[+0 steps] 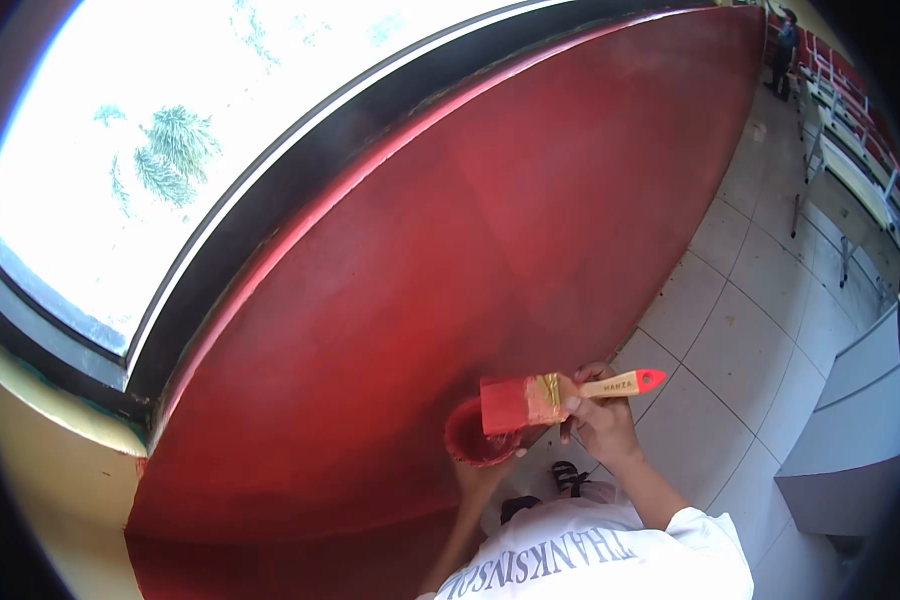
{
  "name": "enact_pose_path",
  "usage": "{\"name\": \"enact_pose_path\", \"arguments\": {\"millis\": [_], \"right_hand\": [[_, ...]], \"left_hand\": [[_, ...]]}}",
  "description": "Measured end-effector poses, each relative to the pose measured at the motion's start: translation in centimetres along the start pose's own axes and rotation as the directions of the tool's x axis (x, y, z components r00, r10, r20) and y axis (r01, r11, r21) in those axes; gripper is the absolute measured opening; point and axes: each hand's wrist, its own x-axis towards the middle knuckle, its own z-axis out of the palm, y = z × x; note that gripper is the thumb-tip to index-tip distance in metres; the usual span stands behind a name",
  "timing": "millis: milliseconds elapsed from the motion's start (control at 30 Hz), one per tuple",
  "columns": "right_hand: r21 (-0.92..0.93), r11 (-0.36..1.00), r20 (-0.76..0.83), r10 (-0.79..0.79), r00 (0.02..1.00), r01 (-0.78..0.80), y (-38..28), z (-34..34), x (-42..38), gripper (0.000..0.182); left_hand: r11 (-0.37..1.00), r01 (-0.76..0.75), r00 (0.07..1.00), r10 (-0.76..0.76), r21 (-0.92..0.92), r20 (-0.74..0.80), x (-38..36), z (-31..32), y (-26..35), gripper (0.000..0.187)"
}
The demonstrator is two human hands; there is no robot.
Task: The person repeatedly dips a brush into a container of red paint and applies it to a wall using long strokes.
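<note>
Two hands busy in front of red wall [450, 260]. Your right hand [598, 415] grips brush [540, 398] by wooden handle, bristles red with paint, just above cup [475, 435]. Your left hand [482, 472] holds cup from below, red paint inside. White tiled floor [740, 340] at right; window [170, 150] above wall.

Classroom or school hall under repainting: freshly red-painted wall [490, 250] below a wide window [170, 130], pale tiled floor [750, 330], rows of metal-framed desks [850, 160] seen along the far side.
</note>
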Motion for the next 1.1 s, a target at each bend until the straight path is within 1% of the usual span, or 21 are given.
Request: {"name": "enact_pose_path", "arguments": {"millis": [33,133,200,267,300,400,433,500,533,567,633,667,733,833,900,967,1000,1100], "right_hand": [[0.061,0.998,-0.019,0.005,1.000,-0.004,-0.7,0.6,0.5,0.034],[0.155,0.979,0.021,-0.140,0.990,0.135,-2.9,3.0,2.1,0.035],[0.159,0.948,0.097,-0.294,0.951,0.277,-4.0,4.0,3.4,0.036],[0.164,0.897,0.174,-0.437,0.883,0.411,-4.7,5.1,4.6,0.038],[0.156,0.869,0.189,-0.493,0.849,0.470,-5.1,5.7,5.0,0.037],[0.050,0.700,0.153,-0.710,0.687,0.713,-5.2,8.2,6.4,0.033],[0.031,0.670,0.138,-0.738,0.660,0.742,-5.2,9.0,6.6,0.031],[-0.058,0.610,0.192,-0.770,0.608,0.790,-5.0,9.6,7.4,0.029],[-0.099,0.575,0.221,-0.783,0.582,0.812,-4.9,9.9,7.9,0.028],[-0.094,0.540,0.238,-0.803,0.546,0.836,-4.8,10.2,8.4,0.028],[-0.080,0.469,0.269,-0.840,0.472,0.880,-4.4,10.7,9.1,0.026],[-0.066,0.471,0.258,-0.844,0.471,0.880,-4.3,11.1,9.3,0.026],[-0.040,0.474,0.238,-0.850,0.469,0.879,-4.2,11.6,9.4,0.025],[-0.032,0.464,0.255,-0.853,0.456,0.885,-4.3,12.0,9.7,0.025],[-0.072,0.407,0.269,-0.871,0.411,0.910,-4.3,12.3,9.9,0.025],[-0.105,0.382,0.271,-0.878,0.396,0.918,-4.3,12.6,10.2,0.025],[-0.118,0.385,0.264,-0.876,0.403,0.915,-4.3,12.8,10.3,0.025],[-0.144,0.450,0.236,-0.849,0.472,0.881,-3.8,12.7,10.5,0.022]], "left_hand": [[1.000,0.006,1.000,-0.006,0.026,0.007,-0.2,-0.7,-0.6,0.072],[0.996,-0.035,0.999,0.034,0.087,0.010,-1.1,-1.6,-0.8,0.072],[0.991,-0.075,0.997,0.076,0.111,-0.004,-1.5,-1.9,-0.1,0.075],[0.990,-0.090,0.995,0.094,0.106,-0.029,-1.8,-1.9,0.9,0.078],[0.991,-0.090,0.995,0.095,0.094,-0.043,-2.0,-1.8,1.6,0.079],[0.999,-0.050,0.995,0.050,-0.002,-0.081,-2.4,-0.3,5.6,0.082],[0.998,-0.041,0.995,0.038,-0.037,-0.091,-2.6,0.0,6.3,0.083],[0.998,-0.025,0.997,0.021,-0.061,-0.072,-2.6,-0.4,6.1,0.085],[0.999,-0.017,0.999,0.015,-0.049,-0.044,-2.8,-1.3,5.0,0.086],[0.999,-0.010,1.000,0.009,-0.036,-0.017,-3.1,-1.9,4.4,0.088],[0.997,-0.059,0.995,0.062,0.040,-0.074,-3.6,-2.2,4.4,0.088],[0.993,-0.082,0.991,0.089,0.080,-0.100,-3.7,-2.3,4.4,0.088],[0.991,-0.103,0.985,0.114,0.089,-0.128,-3.8,-2.3,4.6,0.087],[0.985,-0.114,0.979,0.134,0.132,-0.155,-4.1,-2.8,4.3,0.089],[0.984,-0.103,0.977,0.128,0.148,-0.168,-4.3,-3.0,4.2,0.090],[0.987,-0.084,0.977,0.109,0.140,-0.182,-4.3,-2.9,4.6,0.091],[0.987,-0.078,0.977,0.103,0.139,-0.188,-4.2,-2.7,5.0,0.088],[0.989,-0.070,0.976,0.095,0.130,-0.195,-3.9,-1.9,6.5,0.084]]}}
